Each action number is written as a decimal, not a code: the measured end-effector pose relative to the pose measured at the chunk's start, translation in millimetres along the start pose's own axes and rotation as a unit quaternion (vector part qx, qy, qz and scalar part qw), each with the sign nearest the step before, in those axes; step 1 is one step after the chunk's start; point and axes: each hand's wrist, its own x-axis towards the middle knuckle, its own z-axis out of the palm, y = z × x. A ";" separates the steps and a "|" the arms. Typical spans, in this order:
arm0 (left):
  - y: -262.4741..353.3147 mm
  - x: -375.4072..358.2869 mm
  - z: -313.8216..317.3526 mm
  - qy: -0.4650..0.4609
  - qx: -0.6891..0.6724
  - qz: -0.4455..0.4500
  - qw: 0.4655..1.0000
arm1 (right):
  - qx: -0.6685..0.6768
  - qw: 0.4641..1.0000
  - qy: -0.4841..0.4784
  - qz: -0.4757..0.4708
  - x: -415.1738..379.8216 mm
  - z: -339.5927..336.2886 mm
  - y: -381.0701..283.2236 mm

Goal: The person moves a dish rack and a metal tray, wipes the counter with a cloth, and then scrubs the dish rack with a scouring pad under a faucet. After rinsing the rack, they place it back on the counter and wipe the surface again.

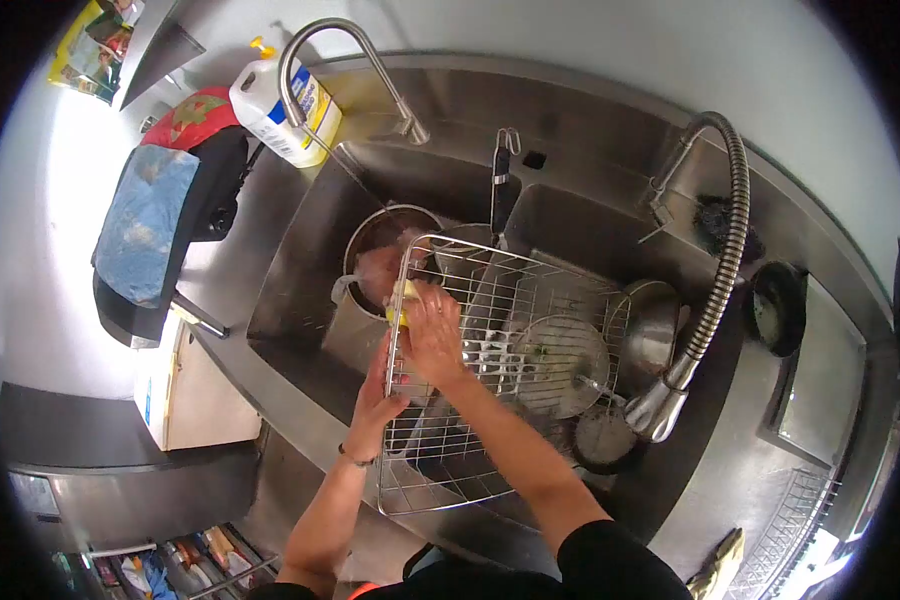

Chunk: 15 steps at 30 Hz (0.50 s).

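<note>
A wire basket [515, 262] of thin metal bars is held tilted over the double sink. My left hand [378, 405] grips its left side rim, thumb showing inside the bars. Higher along that same side, my right hand [432, 328] presses a yellow sponge [397, 305] against the wire; most of the sponge is hidden under my fingers. Just beyond the sponge, a round pot [368, 232] stands in the left basin, with pinkish contents I cannot make out. Water from the curved tap [320, 28] runs down toward it.
Through the bars I see a round lid or strainer [560, 365] and a metal bowl [650, 325] in the right basin. A coiled spray hose [735, 220] hangs over the right side. A white soap jug [285, 110] stands back left; a small black pan [776, 308] lies right.
</note>
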 end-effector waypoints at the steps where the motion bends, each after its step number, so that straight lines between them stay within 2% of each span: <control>1: -3.3 1.6 -2.7 -0.002 -0.002 0.010 1.000 | 0.015 0.994 -0.109 0.016 -3.3 -10.4 0.5; 2: -7.1 6.6 -4.1 -0.007 -0.005 0.021 1.000 | 0.026 0.976 -0.215 0.032 -7.6 -19.1 4.8; 3: -10.4 8.5 -3.4 -0.011 -0.010 0.030 0.999 | 0.023 0.975 -0.216 0.033 -32.2 -18.5 9.8; 5: -7.0 6.0 -3.8 -0.005 -0.042 0.006 0.999 | 0.039 0.977 -0.114 -0.174 -97.9 -12.2 24.2; 7: -6.7 2.4 -6.6 0.010 -0.038 -0.038 0.999 | -0.003 0.951 -0.275 -0.139 -117.5 -39.9 56.7; 9: -5.4 5.1 -1.6 0.017 -0.013 -0.004 1.000 | -0.006 0.970 -0.185 -0.155 -175.6 -47.3 139.2; 10: -8.2 6.5 -2.0 0.019 0.003 0.004 1.000 | -0.030 0.972 -0.200 -0.121 -200.1 -52.3 178.9; 12: -9.7 6.3 -2.5 0.020 0.020 0.013 1.000 | -0.055 0.972 -0.213 -0.085 -208.4 -66.3 186.7; 14: -9.6 6.0 -2.2 0.016 0.010 0.018 1.000 | -0.104 0.966 -0.148 0.183 -214.0 -79.8 181.4; 15: -9.0 7.4 -2.9 0.015 0.008 0.019 1.000 | 0.011 0.962 -0.216 0.167 -205.7 -76.0 171.3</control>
